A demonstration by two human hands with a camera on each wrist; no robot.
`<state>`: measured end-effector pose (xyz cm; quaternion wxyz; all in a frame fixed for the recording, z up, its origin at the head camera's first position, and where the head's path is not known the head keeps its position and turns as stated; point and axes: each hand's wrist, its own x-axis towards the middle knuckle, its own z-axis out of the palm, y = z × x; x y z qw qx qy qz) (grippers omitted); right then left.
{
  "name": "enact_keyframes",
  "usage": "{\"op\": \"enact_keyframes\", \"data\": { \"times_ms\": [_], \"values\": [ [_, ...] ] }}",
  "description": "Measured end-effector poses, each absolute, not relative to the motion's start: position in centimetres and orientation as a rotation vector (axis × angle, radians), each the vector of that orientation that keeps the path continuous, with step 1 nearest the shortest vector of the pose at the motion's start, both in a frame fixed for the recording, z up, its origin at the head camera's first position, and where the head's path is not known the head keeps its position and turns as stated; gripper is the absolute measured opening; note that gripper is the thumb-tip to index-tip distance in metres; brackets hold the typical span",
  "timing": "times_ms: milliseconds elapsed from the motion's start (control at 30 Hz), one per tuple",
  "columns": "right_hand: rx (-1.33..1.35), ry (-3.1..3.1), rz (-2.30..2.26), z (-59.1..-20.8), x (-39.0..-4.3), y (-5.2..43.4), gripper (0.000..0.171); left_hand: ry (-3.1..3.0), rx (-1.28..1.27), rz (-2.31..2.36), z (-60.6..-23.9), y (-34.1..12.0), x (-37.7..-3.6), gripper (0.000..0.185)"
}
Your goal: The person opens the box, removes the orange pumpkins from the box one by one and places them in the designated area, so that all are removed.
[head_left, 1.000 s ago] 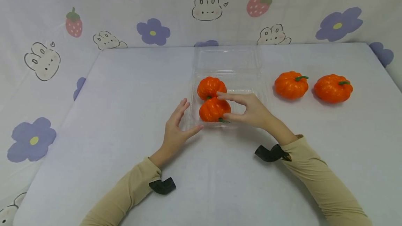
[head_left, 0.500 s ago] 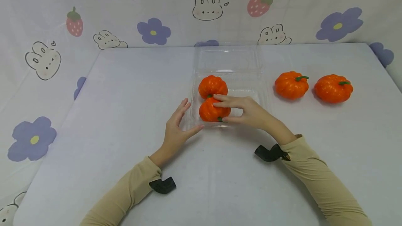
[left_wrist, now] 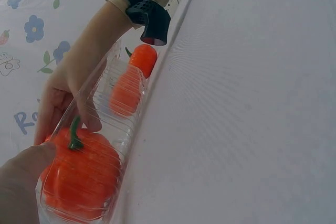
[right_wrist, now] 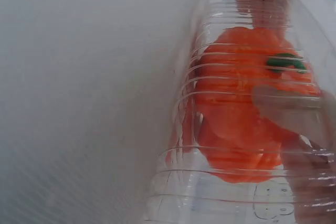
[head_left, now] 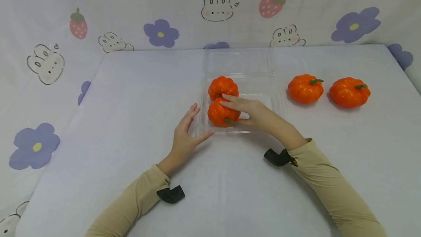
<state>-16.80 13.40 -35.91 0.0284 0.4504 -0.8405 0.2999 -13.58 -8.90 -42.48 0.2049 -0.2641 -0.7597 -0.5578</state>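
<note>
A clear plastic clamshell box (head_left: 238, 61) lies with its lid folded back. Inside its left half sit two orange toy pumpkins, a rear pumpkin (head_left: 223, 85) and a front pumpkin (head_left: 217, 114) touching each other. My right hand (head_left: 256, 112) reaches in from the right and holds the front pumpkin, fingers over its top and thumb low by the green stem. Through the ribbed wall, the right wrist view shows the thumb against the pumpkin (right_wrist: 236, 72). My left hand (head_left: 185, 134) stands with spread fingers at the box's front left corner, thumb at the rim.
To the right of the box, another pumpkin (head_left: 304, 90) and one more pumpkin (head_left: 348, 94) lie on the white table (head_left: 230, 185). A printed cloth (head_left: 184, 6) with rabbits, flowers and strawberries hangs behind the far edge.
The right hand has moved a little forward and left over the front pumpkin. That pumpkin has turned and shifted slightly back, its stem now farther left; the rear one sits slightly farther back.
</note>
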Motion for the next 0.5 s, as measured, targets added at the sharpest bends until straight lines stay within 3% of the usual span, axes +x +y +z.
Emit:
{"op": "enact_keyframes", "data": {
  "times_ms": [500],
  "values": [
    [1.373, -2.473, 0.61, -35.53, -16.17, 13.0, 0.064, -2.141, -0.73, -1.616, -41.55, -8.79, -13.12, 0.066]
  ]
}}
